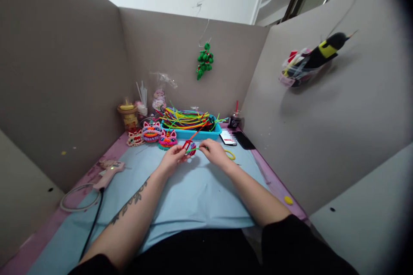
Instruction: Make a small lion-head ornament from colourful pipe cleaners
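My left hand [176, 157] is closed on a small pipe-cleaner figure [191, 149] with red, pink and purple parts, held a little above the light blue cloth [193, 197]. A red-orange stem sticks up from the figure. My right hand [211, 151] pinches the end of a green pipe cleaner [195, 149] that runs across to the figure. Whether the green stem is fastened to it I cannot tell. Just beyond my left hand stand finished-looking fuzzy animal heads, one pink and teal [167, 139], one pink and purple [152, 132], one red and white [135, 138].
A blue tray [196, 133] of many-coloured pipe cleaners stands behind my hands. Yellow-handled scissors [230, 154] and a phone [228, 137] lie to the right. A pink glue gun [111, 174] with its cord is at left. Grey panels [187, 34] enclose the table.
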### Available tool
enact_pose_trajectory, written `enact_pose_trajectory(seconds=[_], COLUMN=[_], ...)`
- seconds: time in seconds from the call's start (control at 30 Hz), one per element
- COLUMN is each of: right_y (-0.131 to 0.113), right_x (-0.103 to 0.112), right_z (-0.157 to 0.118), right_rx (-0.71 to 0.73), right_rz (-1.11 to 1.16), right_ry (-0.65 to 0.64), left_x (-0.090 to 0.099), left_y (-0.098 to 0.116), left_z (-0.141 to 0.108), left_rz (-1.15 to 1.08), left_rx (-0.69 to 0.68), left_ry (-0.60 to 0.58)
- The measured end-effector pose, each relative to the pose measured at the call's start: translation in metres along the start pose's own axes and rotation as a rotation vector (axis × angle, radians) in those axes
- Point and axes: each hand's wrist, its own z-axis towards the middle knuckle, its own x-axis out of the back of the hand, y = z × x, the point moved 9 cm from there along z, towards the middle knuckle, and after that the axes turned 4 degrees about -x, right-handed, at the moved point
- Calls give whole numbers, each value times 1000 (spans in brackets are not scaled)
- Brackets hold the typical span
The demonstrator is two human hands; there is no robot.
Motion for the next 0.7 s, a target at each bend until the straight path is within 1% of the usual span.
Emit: enact_pose_trajectory(seconds=[0.1,0.27,0.33,0.37,0.43,0.47,0.57,0.63,0.7], right_y=[-5,-29,-34,-34,-29,-23,-3,8,14], right_x=[-11,-30,-33,-31,-23,-18,-5,-3,-5], right_z=[-2,-7,-7,-7,-7,-7,-10,-11,-13], right_rx=[4,48,54,58,65,61,49,49,50], right_rz=[-66,-172,-132,-86,24,72,124,126,134], right_ry=[-25,-78,-47,-12,74,124,222,231,222], left_x=[1,1,5,8,13,13,10,7,3], left_y=[0,-1,1,3,9,12,15,11,5], left_z=[1,2,2,2,2,2,4,5,5], left_rz=[-23,-8,-2,10,66,107,248,262,222], left_rx=[-51,-66,-65,-68,-82,-97,-105,-88,-51], left_ry=[23,25,57,78,107,104,47,-6,-56])
